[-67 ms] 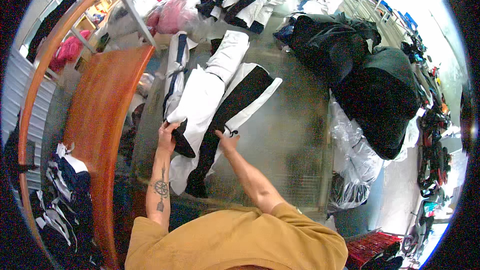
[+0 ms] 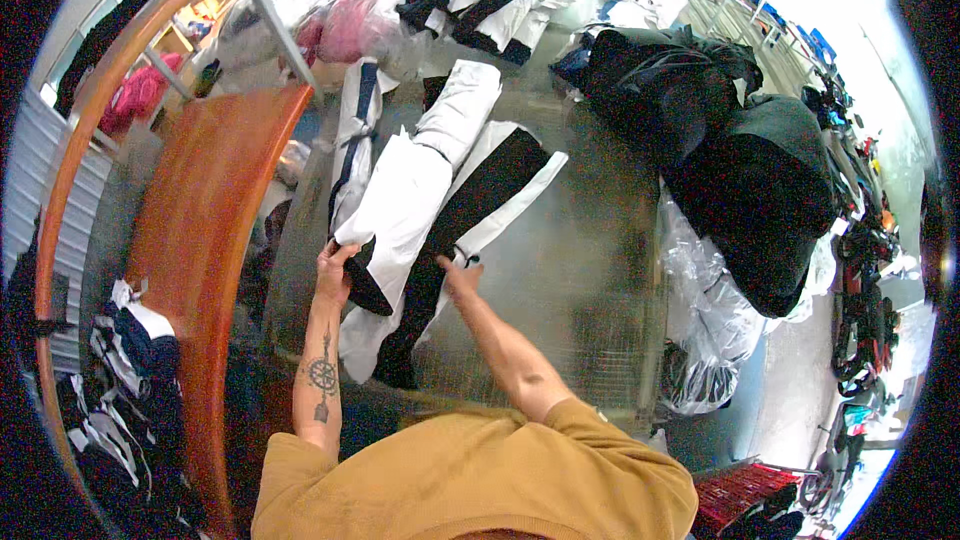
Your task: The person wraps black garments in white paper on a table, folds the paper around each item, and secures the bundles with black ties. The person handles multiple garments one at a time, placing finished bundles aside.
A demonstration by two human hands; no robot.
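Observation:
On the table in front of me lie several long bundles of cloth pieces. My left hand (image 2: pixel 337 268) is closed on the near left edge of a white cloth bundle (image 2: pixel 405 195), which has a dark piece at its near end. A black-and-white cloth bundle (image 2: pixel 490 185) slants beside it on the right and passes partly under it. My right hand (image 2: pixel 461 276) is closed at this bundle's right edge, by a dark tie (image 2: pixel 469 260); the fingertips are partly hidden. A narrower white-and-navy bundle (image 2: pixel 355 145) lies left of the white one.
The table (image 2: pixel 570 270) has a dull, shiny top. Large black fabric sacks (image 2: pixel 755 200) and clear plastic wrap (image 2: pixel 705 310) line its right side. More tied bundles (image 2: pixel 500 0) lie at the far end. An orange-brown panel (image 2: pixel 205 210) stands left, and a red basket (image 2: pixel 745 500) is at lower right.
My right hand and the black-and-white bundle have shifted slightly up and to the right. The left hand keeps its hold in nearly the same spot.

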